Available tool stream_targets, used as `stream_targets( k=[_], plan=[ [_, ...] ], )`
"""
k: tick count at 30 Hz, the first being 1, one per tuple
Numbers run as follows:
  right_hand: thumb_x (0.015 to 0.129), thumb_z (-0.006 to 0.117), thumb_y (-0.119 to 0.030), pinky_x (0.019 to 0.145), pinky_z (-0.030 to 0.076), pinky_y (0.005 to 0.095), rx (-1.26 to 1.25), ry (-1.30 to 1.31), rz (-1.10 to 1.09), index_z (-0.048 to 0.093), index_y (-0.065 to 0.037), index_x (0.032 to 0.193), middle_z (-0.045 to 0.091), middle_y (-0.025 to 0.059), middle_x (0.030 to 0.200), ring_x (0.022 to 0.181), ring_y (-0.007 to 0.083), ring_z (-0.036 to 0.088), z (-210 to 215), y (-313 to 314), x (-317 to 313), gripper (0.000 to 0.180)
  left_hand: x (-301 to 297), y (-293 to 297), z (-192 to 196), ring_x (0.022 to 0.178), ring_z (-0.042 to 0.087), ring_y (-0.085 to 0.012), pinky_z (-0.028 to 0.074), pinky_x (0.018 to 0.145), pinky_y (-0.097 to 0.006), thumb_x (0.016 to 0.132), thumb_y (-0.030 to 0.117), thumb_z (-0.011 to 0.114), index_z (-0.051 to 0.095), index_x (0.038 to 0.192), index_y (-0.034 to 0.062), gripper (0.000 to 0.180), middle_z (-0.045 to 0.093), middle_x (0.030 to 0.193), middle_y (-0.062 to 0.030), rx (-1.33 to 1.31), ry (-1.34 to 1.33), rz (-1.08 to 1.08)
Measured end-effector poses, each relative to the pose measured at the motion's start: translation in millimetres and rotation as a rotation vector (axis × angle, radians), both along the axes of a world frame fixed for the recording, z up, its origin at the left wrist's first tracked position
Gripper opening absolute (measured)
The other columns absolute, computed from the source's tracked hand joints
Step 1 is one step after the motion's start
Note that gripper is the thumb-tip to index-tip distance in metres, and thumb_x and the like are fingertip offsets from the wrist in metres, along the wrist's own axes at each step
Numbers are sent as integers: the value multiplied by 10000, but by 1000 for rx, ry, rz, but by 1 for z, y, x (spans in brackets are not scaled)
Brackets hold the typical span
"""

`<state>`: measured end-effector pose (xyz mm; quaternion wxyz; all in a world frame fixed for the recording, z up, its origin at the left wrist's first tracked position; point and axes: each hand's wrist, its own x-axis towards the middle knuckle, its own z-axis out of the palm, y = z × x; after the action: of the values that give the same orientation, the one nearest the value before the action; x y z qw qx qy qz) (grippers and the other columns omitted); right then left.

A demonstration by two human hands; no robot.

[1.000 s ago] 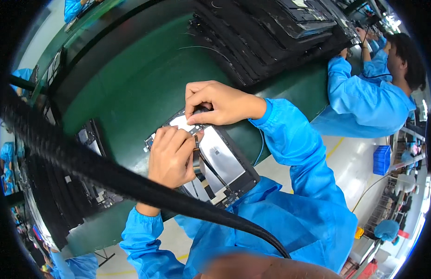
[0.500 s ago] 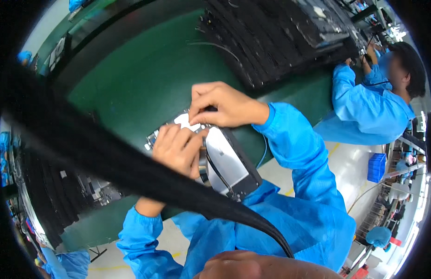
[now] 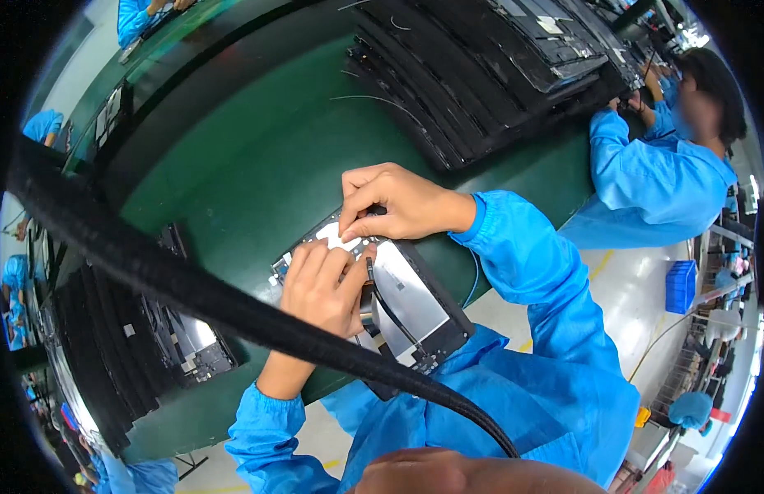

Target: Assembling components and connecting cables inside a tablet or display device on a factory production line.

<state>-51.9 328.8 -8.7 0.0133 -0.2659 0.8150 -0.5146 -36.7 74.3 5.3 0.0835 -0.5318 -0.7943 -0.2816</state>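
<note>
Green bench (image 3: 242,156) fills most of my feed, its far edge bending w/ the fisheye. Stack (image 3: 472,90) of flat black panels sits on it, upper ctr to upper R, top cut off by the frame. Black braided cable (image 3: 225,311) runs L edge to bottom ctr, v. close to the lens, blocking part of my view. Co-worker (image 3: 662,185) in blue, R side, over kit I can't ID. Second stack (image 3: 110,346), also black panels, lower L, partly behind the cable. Device (image 3: 402,280), flat, black-framed, is at ctr over the bench's near edge; cable hides its lower L part. R hand (image 3: 398,198) at its top: thumb + forefinger nearly meeting over a white patch (image 3: 336,235); can't tell if they grip anything. L hand (image 3: 320,288) lies over its L side, fingers bent; can't tell if it's grasping. Blue crate (image 3: 681,286), far R. Dark strip (image 3: 390,309) runs beside the device's silver sheet (image 3: 427,305). Small printed mark (image 3: 401,287) on that sheet, too tiny for me to read.
</note>
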Motion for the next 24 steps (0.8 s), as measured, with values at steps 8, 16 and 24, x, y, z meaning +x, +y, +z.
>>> stream_targets(
  k=[8,16,24],
  plan=[
    [941,906,-153,706,491,368,-4,0,-10,885,-55,1042,656,79,897,812,225,628,-6,4,2,142,-4,4,-13,963,656,-347,561,937,-533,707,107,810,831,1243,43,540,643,963,-101,8,22,-16],
    [939,898,-149,718,501,378,-21,32,23,882,-61,1032,664,87,899,829,239,651,-2,-2,-9,130,-8,0,2,961,635,-345,536,950,-525,807,90,756,791,1216,-3,421,607,972,-120,-47,83,-34],
    [925,895,-144,762,551,405,11,-24,-23,873,-39,1019,710,123,928,857,272,721,7,-3,5,143,2,5,1,946,647,-343,533,953,-503,765,126,804,783,1211,108,446,641,969,-86,-74,142,25]
  ],
)
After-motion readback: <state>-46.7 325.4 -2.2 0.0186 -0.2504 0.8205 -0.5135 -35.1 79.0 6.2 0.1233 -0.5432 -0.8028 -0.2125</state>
